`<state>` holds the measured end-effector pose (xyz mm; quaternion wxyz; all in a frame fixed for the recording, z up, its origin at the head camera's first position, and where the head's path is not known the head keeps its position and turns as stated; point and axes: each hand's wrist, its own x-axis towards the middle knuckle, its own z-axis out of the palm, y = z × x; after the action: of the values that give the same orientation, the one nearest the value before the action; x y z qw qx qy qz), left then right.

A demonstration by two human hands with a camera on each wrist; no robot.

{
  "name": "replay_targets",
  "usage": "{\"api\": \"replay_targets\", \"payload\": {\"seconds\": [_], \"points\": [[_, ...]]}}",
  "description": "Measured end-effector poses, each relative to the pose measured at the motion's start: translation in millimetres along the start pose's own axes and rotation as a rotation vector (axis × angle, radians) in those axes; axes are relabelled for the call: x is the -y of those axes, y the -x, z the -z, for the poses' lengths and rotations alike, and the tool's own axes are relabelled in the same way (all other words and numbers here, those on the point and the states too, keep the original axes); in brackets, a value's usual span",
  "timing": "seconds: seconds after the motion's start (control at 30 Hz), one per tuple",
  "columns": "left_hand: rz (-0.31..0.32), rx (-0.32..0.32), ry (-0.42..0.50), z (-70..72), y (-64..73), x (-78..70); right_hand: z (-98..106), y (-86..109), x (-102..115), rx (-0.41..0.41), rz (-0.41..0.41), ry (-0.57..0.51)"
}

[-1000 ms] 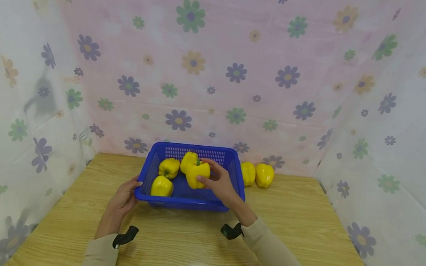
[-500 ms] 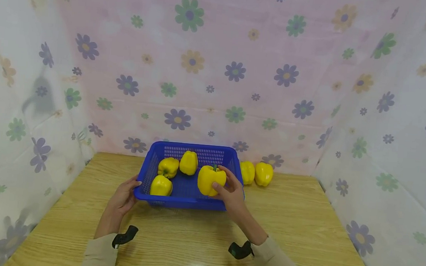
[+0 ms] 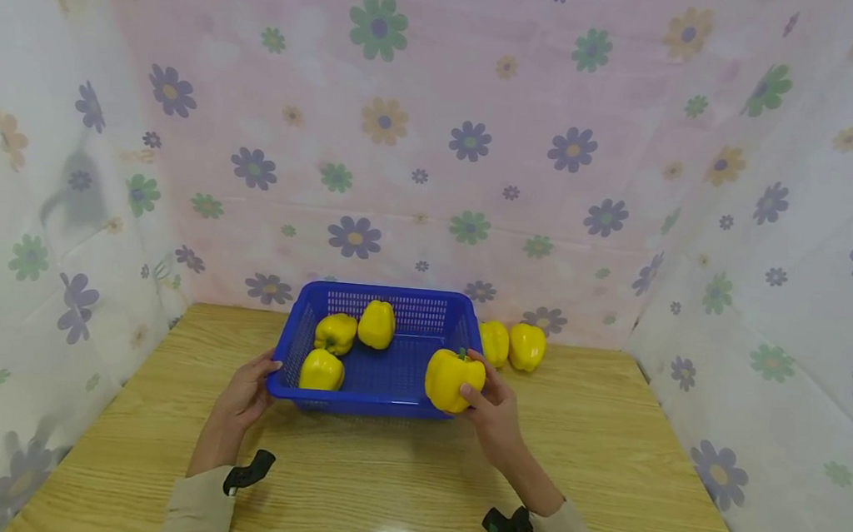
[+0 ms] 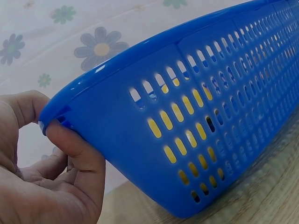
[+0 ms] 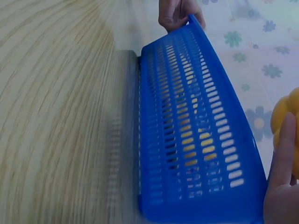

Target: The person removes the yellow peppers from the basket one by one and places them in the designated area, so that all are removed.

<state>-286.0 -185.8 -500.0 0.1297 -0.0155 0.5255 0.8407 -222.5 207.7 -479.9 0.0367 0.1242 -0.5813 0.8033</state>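
Note:
A blue plastic basket (image 3: 378, 400) with slotted walls stands on the table, with three yellow bell peppers inside: one bell pepper (image 3: 377, 325) at the back, another bell pepper (image 3: 335, 334) and a third bell pepper (image 3: 322, 371) toward the left. My left hand (image 3: 243, 394) pinches the basket's left rim; in the left wrist view its thumb and fingers (image 4: 70, 137) grip the corner. My right hand (image 3: 497, 414) holds a yellow bell pepper (image 3: 451, 381) with a green stem, raised over the basket's front right corner. Part of the right hand lies hidden behind that pepper.
Right of the basket, against the back, two more yellow bell peppers sit on the table: one bell pepper (image 3: 495, 344) close to the basket wall, the other bell pepper (image 3: 527, 347) beside it. Flower-printed cloth (image 3: 422, 132) encloses the wooden table (image 3: 350, 477) at the back and sides.
My right hand has carried its bell pepper from over the basket's middle to the right and toward me. The left hand stays on the rim.

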Motion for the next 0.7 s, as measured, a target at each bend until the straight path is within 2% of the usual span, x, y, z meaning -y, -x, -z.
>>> {"api": "replay_targets", "payload": {"seconds": [0.17,0.33,0.53,0.7], "points": [[-0.011,0.001,-0.001,0.0,-1.0,0.8,22.3,3.2,2.7,0.036,0.018,-0.04],[-0.002,-0.014,0.0,0.1,-1.8,2.1,43.1,7.4,7.2,0.041,0.017,-0.033],[-0.003,-0.011,0.002,1.1,-2.1,3.5,74.9,12.6,10.0,0.087,0.022,-0.017],[-0.009,-0.002,0.009,1.5,-1.4,2.8,99.5,14.8,13.3,0.049,-0.01,0.034]]}}
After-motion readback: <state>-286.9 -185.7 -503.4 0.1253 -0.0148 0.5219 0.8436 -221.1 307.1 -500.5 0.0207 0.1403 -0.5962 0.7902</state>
